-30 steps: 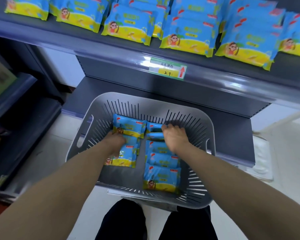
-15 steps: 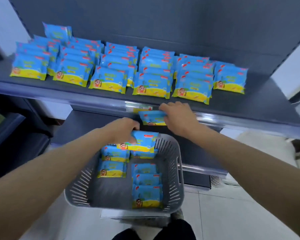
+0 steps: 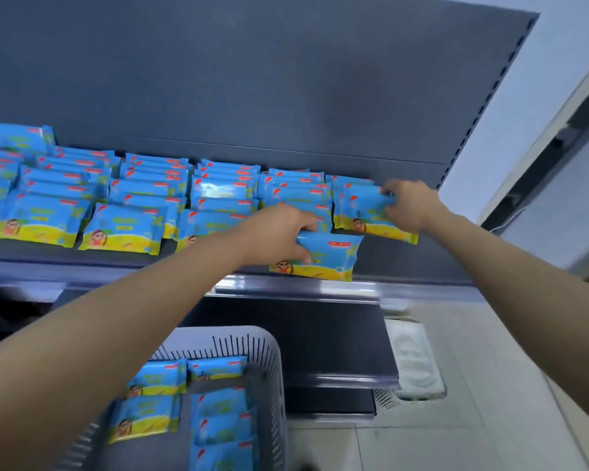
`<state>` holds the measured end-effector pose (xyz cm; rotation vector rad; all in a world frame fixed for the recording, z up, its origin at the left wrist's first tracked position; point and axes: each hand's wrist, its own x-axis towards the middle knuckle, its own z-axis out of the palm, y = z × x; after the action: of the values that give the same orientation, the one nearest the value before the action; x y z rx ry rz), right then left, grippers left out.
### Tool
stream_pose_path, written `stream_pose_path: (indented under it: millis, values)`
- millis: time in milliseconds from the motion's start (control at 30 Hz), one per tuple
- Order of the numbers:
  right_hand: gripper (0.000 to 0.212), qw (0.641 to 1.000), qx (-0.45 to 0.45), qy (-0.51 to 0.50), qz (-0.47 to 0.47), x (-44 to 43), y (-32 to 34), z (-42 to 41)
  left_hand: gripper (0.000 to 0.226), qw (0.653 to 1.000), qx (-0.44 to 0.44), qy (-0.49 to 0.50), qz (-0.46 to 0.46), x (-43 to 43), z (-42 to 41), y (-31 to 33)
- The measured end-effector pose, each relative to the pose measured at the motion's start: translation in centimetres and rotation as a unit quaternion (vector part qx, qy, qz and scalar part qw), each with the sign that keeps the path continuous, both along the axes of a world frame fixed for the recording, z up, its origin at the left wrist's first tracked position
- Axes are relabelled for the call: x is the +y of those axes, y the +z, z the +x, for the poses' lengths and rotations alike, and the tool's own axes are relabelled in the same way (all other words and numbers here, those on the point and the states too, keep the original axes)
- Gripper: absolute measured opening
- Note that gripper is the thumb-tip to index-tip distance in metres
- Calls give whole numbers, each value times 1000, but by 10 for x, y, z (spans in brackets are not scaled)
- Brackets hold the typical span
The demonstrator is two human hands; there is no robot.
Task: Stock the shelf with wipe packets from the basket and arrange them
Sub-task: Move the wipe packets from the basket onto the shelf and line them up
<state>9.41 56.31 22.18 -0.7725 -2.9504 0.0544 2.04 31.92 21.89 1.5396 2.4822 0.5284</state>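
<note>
Closest, the grey basket (image 3: 273,375) holds six visible wipe packets (image 3: 143,418), lying flat in two columns. Above it, the left hand (image 3: 279,234) grips one front packet (image 3: 327,256) by its left end, at the front edge of the shelf (image 3: 429,266). Farther back, the right hand (image 3: 410,205) pinches the right end of a stack-top packet (image 3: 361,207) on the rightmost column. Shelved packets (image 3: 130,229) overlap in at least five columns leftward, too layered to count.

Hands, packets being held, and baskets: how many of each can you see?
Hands: 2 (left hand, right hand)
Held packets: 2 (front packet in the left grip, back packet in the right grip)
Baskets: 1 (basket)
Total: 5
</note>
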Motion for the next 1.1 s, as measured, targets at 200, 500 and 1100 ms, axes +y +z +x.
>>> stream_pose_path:
  millis: [200, 500, 1100]
  values:
    - [40, 992, -65, 54, -94, 60, -36, -22, 27, 1000, -16, 10, -3, 59, -9, -9]
    - [41, 987, -101, 125, 17, 104, -51, -74, 34, 999, -18, 29, -27, 122, -18, -21]
    - [30, 982, 91, 161, -37, 126, -24, -46, 50, 978, 161, 52, -119, 206, -54, -61]
